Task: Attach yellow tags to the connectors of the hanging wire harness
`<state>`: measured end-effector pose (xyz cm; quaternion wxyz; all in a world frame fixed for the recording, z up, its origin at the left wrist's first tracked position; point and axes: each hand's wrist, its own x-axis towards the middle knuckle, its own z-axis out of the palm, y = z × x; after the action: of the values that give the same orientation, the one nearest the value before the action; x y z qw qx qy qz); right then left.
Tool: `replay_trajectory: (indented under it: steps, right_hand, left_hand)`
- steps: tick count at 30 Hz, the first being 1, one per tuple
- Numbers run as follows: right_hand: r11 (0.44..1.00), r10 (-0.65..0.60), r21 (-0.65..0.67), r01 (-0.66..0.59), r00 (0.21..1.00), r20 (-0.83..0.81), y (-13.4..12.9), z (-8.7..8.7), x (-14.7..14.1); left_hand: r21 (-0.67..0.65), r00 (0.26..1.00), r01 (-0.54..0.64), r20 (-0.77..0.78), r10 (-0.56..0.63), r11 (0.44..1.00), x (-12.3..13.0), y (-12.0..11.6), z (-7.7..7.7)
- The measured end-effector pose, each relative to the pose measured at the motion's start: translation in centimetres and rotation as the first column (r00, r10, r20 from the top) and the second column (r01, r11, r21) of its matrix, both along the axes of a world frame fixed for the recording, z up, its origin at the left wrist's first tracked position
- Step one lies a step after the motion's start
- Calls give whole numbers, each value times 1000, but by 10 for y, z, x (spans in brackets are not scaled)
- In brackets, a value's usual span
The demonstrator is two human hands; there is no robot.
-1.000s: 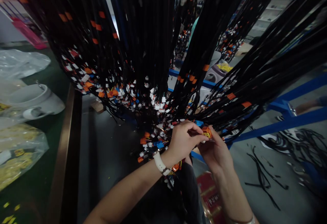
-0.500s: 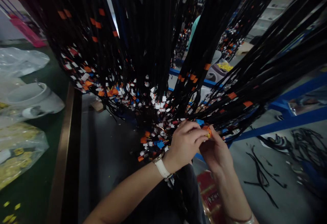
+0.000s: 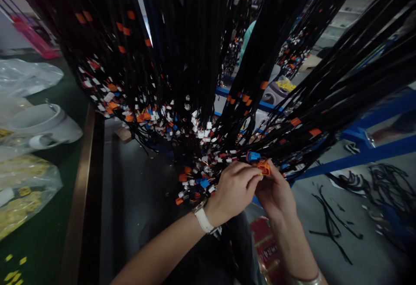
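My right hand [image 3: 280, 196] grips an orange connector [image 3: 264, 168] between thumb and fingers. My left hand [image 3: 232, 189], with a white watch on its wrist, is pinched close at the connector's left side; a tiny yellow bit shows at its fingertips. Just above the orange piece is a blue connector [image 3: 252, 156]. Black cable bundles [image 3: 195, 50] hang down in front of me, ending in a dense cluster of white, orange and blue connectors [image 3: 203, 133]. More loose-hanging connectors [image 3: 190, 185] lie left of my left hand.
On the left, a green surface [image 3: 73, 163] bears a white container [image 3: 35, 118] and a clear bag of yellow parts [image 3: 29, 194]. A blue frame [image 3: 383, 151] stands at the right, with black cables [image 3: 331, 228] on the floor below. A person's teal clothing [image 3: 247, 37] shows behind the cables.
The orange connector's face shows more openly, and my left fingertips have drawn slightly left and down from it. The blue connector above is more exposed.
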<state>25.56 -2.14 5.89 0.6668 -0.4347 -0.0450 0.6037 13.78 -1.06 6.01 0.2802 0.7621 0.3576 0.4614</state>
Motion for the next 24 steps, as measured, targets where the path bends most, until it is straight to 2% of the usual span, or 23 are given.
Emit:
replay_trajectory:
  steps: [2,4,7,9,11,14,24]
  right_hand:
    - [1000,1,-15,-1,1000,17,0,0,0]
    - [1000,-4,-10,4,999,33,0,0,-1]
    - [1000,-14,16,14,999,30,1,0,-2]
    - [999,-24,22,23,1000,19,2,0,-2]
    - [1000,-22,9,22,1000,4,2,0,-2]
    - [1000,-11,-13,11,1000,-5,1,0,-2]
    - [999,-32,-18,32,999,16,1,4,-5]
  left_hand:
    - [-146,995,43,93,-30,988,0,0,-1]
    - [-303,977,89,212,-23,949,1,-1,-1]
    - [-501,937,134,345,55,855,6,-2,-2]
    - [-567,913,139,391,117,812,11,-3,-2]
    - [-585,890,132,425,164,800,15,-4,-2]
    - [-572,869,111,453,200,813,20,-5,-3]
    - [-594,847,135,485,219,793,23,-6,-6]
